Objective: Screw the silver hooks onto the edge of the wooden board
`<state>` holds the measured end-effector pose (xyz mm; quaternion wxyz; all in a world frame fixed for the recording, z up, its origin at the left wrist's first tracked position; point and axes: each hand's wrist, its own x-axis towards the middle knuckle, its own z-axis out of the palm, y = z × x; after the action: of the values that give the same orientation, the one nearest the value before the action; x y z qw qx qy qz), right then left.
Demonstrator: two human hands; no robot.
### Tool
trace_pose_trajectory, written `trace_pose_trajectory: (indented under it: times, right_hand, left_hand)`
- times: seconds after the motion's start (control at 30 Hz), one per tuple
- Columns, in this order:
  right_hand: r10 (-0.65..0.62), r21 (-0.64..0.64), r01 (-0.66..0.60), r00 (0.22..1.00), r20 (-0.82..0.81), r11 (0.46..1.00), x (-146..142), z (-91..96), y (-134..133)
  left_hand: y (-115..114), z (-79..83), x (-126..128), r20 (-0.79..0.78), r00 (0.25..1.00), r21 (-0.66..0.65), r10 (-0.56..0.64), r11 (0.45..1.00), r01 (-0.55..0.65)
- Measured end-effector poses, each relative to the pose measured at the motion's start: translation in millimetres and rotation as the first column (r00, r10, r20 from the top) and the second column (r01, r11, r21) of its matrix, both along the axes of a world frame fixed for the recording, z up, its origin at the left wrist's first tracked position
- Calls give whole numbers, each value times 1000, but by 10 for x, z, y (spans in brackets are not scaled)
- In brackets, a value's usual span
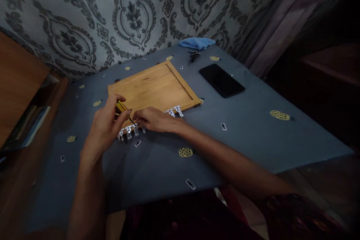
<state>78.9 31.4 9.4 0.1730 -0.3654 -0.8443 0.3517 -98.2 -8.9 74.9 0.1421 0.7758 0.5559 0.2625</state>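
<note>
A wooden framed board (157, 86) lies flat on the blue patterned cloth, with a row of small metal hooks (174, 111) along its near edge. My left hand (105, 127) grips a small yellow-handled screwdriver (122, 108), its tip angled down toward the hooks at the board's near left edge. My right hand (153, 119) rests with fingers curled on that same edge, pressed over the hooks beside the screwdriver tip. What its fingers pinch, if anything, is hidden.
A black phone (222, 80) lies to the right of the board. A blue cloth (197, 42) and a small dark object (194, 55) sit at the back by the patterned wall. A wooden shelf with books (25, 125) stands at the left.
</note>
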Motion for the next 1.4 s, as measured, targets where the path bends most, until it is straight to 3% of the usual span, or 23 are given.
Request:
trace_pose_trajectory:
  times: [0.47,0.67,1.13,1.4]
  right_hand:
    - [11,57,-10,1000,-13,998,-1,-18,2]
    - [17,37,-17,1000,-10,999,20,-15,0]
    - [9,8,-9,1000,-19,1000,18,-1,1]
    - [20,25,-19,999,-33,1000,10,1,4]
  left_hand:
    - [26,-53,44,10,985,52,170,984,-170]
    - [33,-110,18,86,987,39,137,989,-140]
    - [17,-136,-7,101,986,48,134,989,-139]
    - [-15,-158,-11,77,982,148,173,972,-183]
